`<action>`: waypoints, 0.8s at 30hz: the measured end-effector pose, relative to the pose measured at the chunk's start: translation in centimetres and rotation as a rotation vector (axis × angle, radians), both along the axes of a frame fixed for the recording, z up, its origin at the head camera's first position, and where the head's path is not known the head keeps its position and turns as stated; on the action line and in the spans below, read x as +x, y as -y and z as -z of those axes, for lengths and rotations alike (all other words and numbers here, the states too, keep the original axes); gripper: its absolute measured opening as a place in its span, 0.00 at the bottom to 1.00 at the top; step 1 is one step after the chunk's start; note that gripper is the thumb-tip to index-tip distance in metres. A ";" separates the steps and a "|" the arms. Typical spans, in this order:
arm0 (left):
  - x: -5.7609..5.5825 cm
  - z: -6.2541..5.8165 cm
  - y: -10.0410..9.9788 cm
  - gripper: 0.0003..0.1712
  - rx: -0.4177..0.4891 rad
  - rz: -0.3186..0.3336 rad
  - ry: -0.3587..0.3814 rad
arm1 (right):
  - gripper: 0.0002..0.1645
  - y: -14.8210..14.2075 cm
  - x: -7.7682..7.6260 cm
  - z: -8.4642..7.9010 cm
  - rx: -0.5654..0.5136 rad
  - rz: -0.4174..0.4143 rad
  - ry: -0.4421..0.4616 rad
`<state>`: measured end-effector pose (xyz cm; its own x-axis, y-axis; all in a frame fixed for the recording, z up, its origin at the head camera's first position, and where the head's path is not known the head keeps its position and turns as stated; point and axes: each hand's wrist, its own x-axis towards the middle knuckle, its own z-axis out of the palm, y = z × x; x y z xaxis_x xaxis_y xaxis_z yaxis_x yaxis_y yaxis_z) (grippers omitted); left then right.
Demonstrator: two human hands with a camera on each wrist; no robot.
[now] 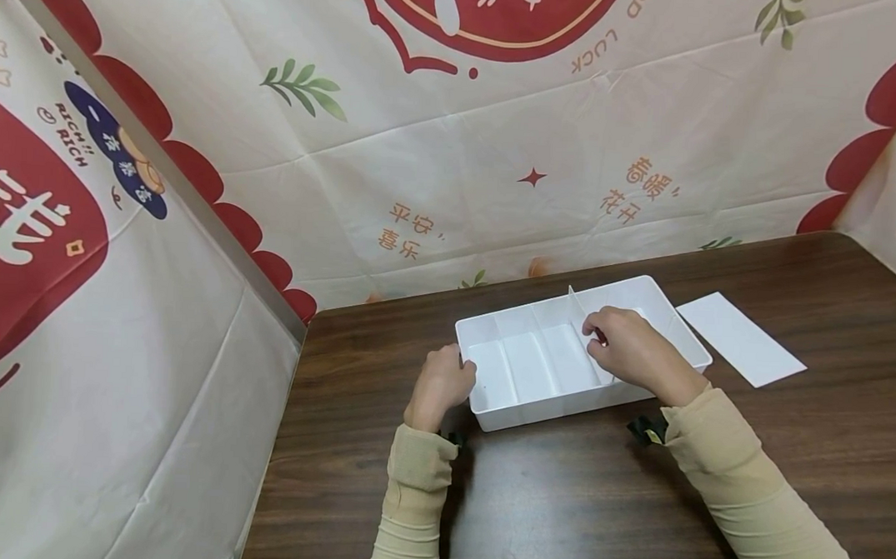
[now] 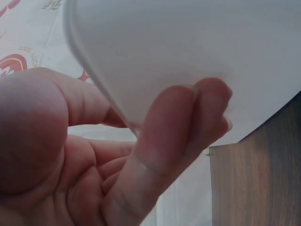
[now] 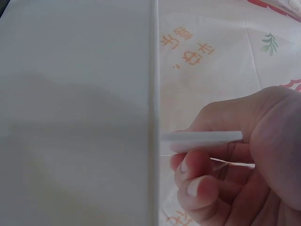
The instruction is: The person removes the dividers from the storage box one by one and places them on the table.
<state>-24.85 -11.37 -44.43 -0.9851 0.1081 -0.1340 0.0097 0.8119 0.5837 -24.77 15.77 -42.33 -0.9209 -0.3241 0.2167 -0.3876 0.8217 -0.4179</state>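
Note:
A shallow white plastic tray (image 1: 517, 413) sits on the table, its floor marked by raised cross ridges. At its left end my left hand (image 1: 440, 381) grips the side wall. The left wrist view shows that wall (image 2: 160, 42) between thumb and fingers, the fingertips on its outer face. My right hand (image 1: 637, 348) is over the tray's right half and pinches a thin white divider (image 1: 577, 312). This divider stands upright across the tray; its end (image 3: 207, 136) shows between thumb and fingers in the right wrist view. Its lower edge is partly hidden by the hand.
A second flat white panel (image 1: 742, 338) lies on the dark wooden table (image 1: 543, 500), right of the tray. Printed cloth (image 1: 483, 164) hangs behind the table, and another cloth-covered panel (image 1: 180, 401) stands along its left edge.

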 end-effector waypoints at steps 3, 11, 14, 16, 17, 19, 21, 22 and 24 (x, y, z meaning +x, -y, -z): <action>0.0 0.0 0.0 0.10 -0.001 -0.001 0.001 | 0.08 0.0 0.0 -0.1 -0.005 0.003 -0.004; 0.1 0.0 -0.1 0.10 0.006 -0.006 -0.004 | 0.07 0.0 0.2 -0.2 -0.011 0.012 -0.004; 0.1 0.0 -0.1 0.10 0.002 -0.008 -0.006 | 0.07 0.1 0.2 -0.3 -0.011 0.016 -0.004; 0.1 0.0 -0.1 0.10 0.000 -0.008 -0.005 | 0.07 0.0 0.2 -0.3 -0.012 0.019 -0.003; 0.0 0.0 -0.1 0.10 -0.002 -0.008 -0.004 | 0.07 0.0 0.2 -0.3 -0.013 0.021 -0.002; 0.0 0.0 -0.1 0.10 -0.009 -0.007 -0.006 | 0.08 0.0 0.3 -0.4 -0.013 0.024 -0.001; 0.0 0.0 -0.1 0.10 -0.016 -0.005 -0.009 | 0.08 0.0 0.3 -0.4 -0.012 0.029 -0.003; 0.0 0.0 -0.1 0.10 -0.020 -0.004 -0.011 | 0.08 0.0 0.3 -0.5 -0.010 0.032 -0.004; 0.0 0.0 -0.1 0.10 -0.023 -0.002 -0.015 | 0.08 -0.1 0.4 -0.5 -0.005 0.036 -0.009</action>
<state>-24.82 -11.29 -44.45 -0.9872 0.1029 -0.1219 0.0162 0.8249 0.5650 -24.41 15.85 -41.79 -0.9299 -0.2898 0.2265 -0.3616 0.8329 -0.4189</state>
